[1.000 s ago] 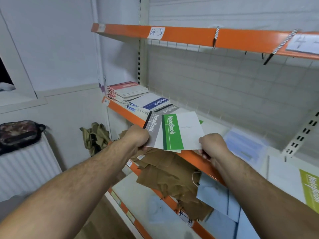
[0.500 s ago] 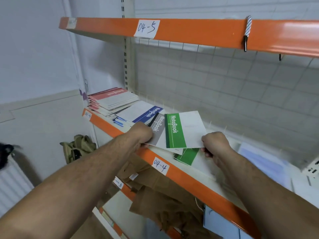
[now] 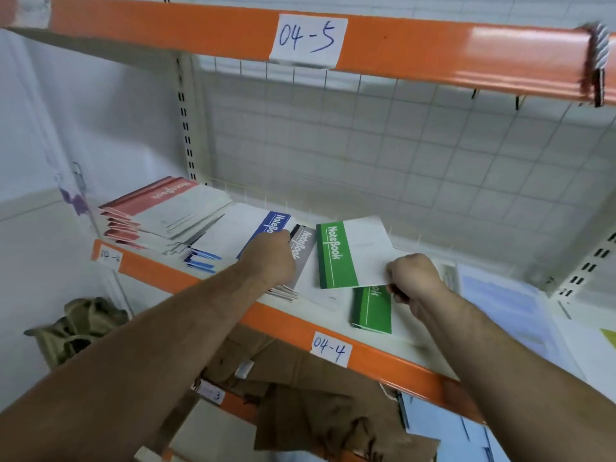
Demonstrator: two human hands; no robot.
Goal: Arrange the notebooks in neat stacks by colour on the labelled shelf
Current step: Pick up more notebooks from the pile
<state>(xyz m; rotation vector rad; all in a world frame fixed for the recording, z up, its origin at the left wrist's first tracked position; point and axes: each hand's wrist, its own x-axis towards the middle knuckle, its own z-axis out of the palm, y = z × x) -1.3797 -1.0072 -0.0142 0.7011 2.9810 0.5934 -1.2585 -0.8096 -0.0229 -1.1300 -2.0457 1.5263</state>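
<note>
On the shelf labelled 04-4 [image 3: 393, 356], a stack of red notebooks [image 3: 166, 208] lies at the far left, with blue notebooks [image 3: 233, 238] beside it. My left hand [image 3: 270, 258] grips a grey notebook [image 3: 305, 248] over a small grey pile just right of the blue ones. My right hand [image 3: 413, 278] pinches the right edge of a green notebook [image 3: 353, 253], held just above the shelf. Under it lies another green notebook [image 3: 371, 311] near the shelf's front edge.
The orange shelf 04-5 [image 3: 433, 45] hangs overhead with a rope loop [image 3: 598, 61] at its right. A wire grid backs the shelf. Pale blue sheets [image 3: 500, 295] lie to the right. Brown paper bags [image 3: 316, 395] fill the lower shelf; an olive bag [image 3: 76, 328] sits on the floor at left.
Both hands have carried the grey and green notebooks up and over the 04-4 shelf. The two notebooks have drawn apart, the grey one going down onto its pile.
</note>
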